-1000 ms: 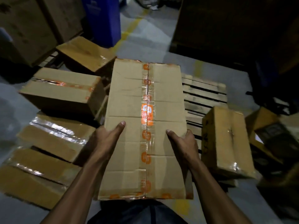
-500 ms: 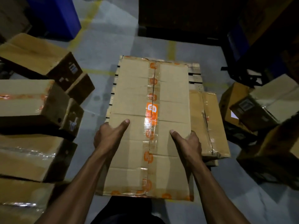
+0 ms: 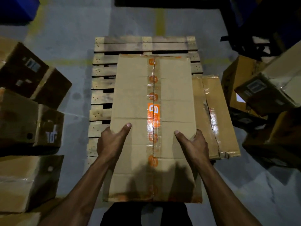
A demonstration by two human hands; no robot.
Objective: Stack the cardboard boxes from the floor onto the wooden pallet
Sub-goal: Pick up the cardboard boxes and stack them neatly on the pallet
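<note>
Cardboard box (image 3: pixel 133 98), long and sealed down its middle with clear tape printed with orange logos, sits between the two hands and reaches out ahead of them over the wooden pallet (image 3: pixel 104 84). Whether it rests on the slats or hangs just above them cannot be told. The left hand (image 3: pixel 110 142) grips the box's left edge, thumb laid flat across the top face and fingers wrapped out of sight down the side. The right hand (image 3: pixel 193 144) grips the right edge the same way, thumb on top, fingers curled over the side. Just to the right of the right hand a second box (image 3: pixel 215 115) with glossy tape already lies on the pallet, close beside the held one. Left of the left hand, a cluster of boxes (image 3: pixel 31 118) stands on the grey floor (image 3: pixel 76 46). Farther right of the right hand, more boxes (image 3: pixel 267 88) lie tilted and heaped against one another.
</note>
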